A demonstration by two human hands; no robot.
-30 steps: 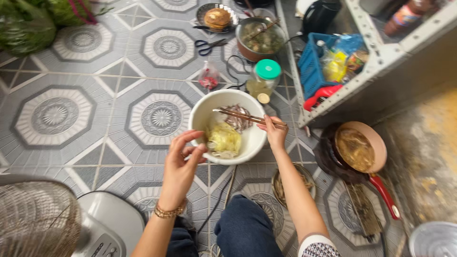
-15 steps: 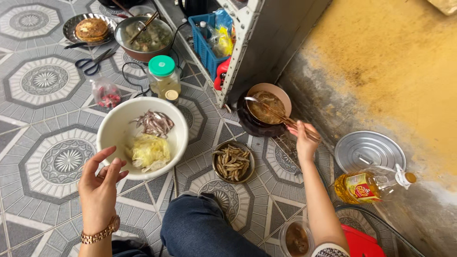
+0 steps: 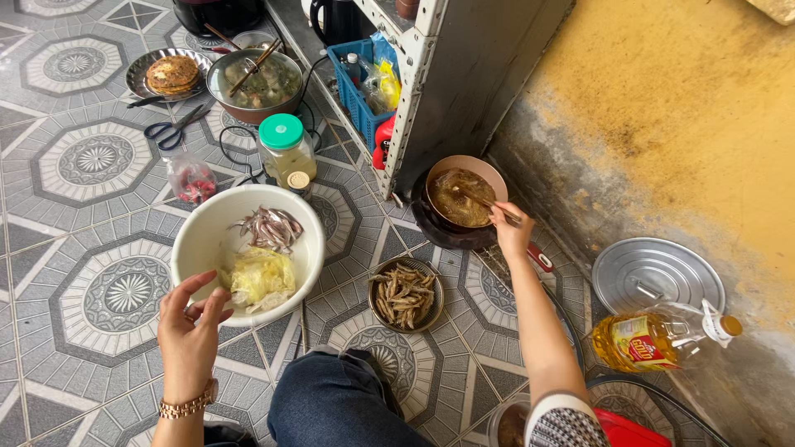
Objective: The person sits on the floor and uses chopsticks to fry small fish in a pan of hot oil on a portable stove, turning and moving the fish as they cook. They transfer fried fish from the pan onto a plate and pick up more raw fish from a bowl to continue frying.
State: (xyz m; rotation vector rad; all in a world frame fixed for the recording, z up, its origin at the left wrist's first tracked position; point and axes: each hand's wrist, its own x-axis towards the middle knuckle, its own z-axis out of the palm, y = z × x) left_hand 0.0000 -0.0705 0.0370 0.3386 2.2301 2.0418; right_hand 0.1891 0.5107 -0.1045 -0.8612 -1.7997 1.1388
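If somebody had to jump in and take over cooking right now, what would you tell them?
Right hand: holds chopsticks, tips in the frying pan of bubbling oil by the wall.
Left hand: open, empty, hovering at the near rim of the white bowl.
In the bowl: a few raw small fish and a clump of pale shredded stuff.
Done: the small metal dish between bowl and pan holds fried fish.
Left, as it looks: the raw fish in the bowl are not yet fried.
Nearby: oil bottle lying on its side, round metal lid on the floor.
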